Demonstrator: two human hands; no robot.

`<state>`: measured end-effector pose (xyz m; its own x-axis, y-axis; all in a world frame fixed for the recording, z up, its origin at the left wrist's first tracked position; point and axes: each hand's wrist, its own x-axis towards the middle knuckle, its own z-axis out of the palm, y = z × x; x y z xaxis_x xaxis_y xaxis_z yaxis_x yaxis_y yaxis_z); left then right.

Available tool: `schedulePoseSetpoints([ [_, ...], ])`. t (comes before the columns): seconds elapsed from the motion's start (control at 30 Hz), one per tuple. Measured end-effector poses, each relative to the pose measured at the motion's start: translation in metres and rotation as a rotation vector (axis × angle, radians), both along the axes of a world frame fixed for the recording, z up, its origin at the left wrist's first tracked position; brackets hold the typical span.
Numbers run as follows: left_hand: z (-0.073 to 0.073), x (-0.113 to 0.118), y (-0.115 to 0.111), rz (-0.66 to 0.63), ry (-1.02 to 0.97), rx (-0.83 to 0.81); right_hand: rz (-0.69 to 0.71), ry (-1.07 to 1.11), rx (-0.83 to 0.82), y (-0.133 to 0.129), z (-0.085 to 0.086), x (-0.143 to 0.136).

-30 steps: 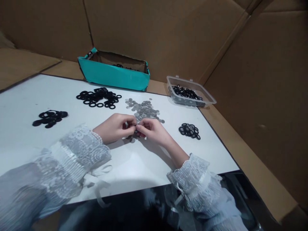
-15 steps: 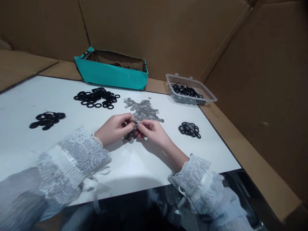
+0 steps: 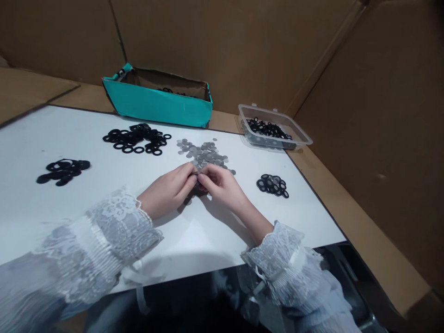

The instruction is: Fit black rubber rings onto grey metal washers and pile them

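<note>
Small dark round piece [image 3: 197, 175], only an edge showing, pinched between both sets of fingertips near the middle of the frame. Whether it is ring, disc or both together, I cannot tell.

Handling, my judgement: light pinch on the rim, thumbs level, pressure even from both sides; a thin piece like this could tilt or spring out. Best kept low over the surface [image 3: 194, 240], so a slip lands close.

Hands: left hand [image 3: 169, 190] closed narrow on the piece from its left, right hand [image 3: 225, 186] closed narrow from its right, tips nearly meeting. Lower fingers curled; what lies under them is partly hidden.

Around: loose grey discs [image 3: 208, 155] just beyond my fingertips. Black rings [image 3: 138, 149] upper left of centre, below the teal box [image 3: 156, 106]. Dark round pieces [image 3: 64, 171] in a heap at left. Rings with grey centres [image 3: 272, 185] right of my right hand. Clear plastic tub [image 3: 301, 132], upper right, with more black rings inside.
</note>
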<state>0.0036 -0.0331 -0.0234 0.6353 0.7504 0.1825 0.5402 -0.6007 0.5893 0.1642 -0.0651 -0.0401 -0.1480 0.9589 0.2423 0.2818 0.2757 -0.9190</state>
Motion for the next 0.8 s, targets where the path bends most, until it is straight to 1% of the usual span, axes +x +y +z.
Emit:
schedulePoseSetpoints([
  [0.1, 0.002, -0.002, 0.0, -0.044, -0.016, 0.015, 0.01, 0.048, -0.01, -0.001, 0.0, 0.0],
  [0.2, 0.003, -0.004, 0.0, -0.028, -0.071, 0.046, 0.01, 0.075, 0.007, -0.004, 0.0, 0.0],
  [0.33, 0.002, -0.007, 0.0, -0.029, -0.112, 0.049, -0.032, 0.049, 0.029, -0.012, -0.002, -0.001],
  [0.4, -0.001, -0.007, -0.001, -0.036, -0.114, 0.038, -0.054, 0.07, 0.009, -0.014, -0.004, -0.003],
  [0.47, -0.004, -0.006, -0.001, -0.017, -0.137, 0.041, -0.054, 0.147, -0.032, -0.015, -0.005, -0.007],
  [0.53, -0.005, -0.005, -0.002, 0.014, -0.168, 0.052, -0.031, 0.23, -0.09, -0.014, -0.006, -0.01],
  [0.6, -0.004, -0.004, -0.003, 0.041, -0.182, 0.047, 0.003, 0.263, -0.131, -0.012, -0.006, -0.011],
  [0.67, -0.002, -0.004, -0.004, 0.054, -0.171, 0.024, 0.011, 0.231, -0.116, -0.012, -0.005, -0.011],
  [0.8, 0.0, -0.003, -0.007, 0.059, -0.162, -0.015, -0.023, 0.111, -0.026, -0.012, -0.003, -0.009],
])
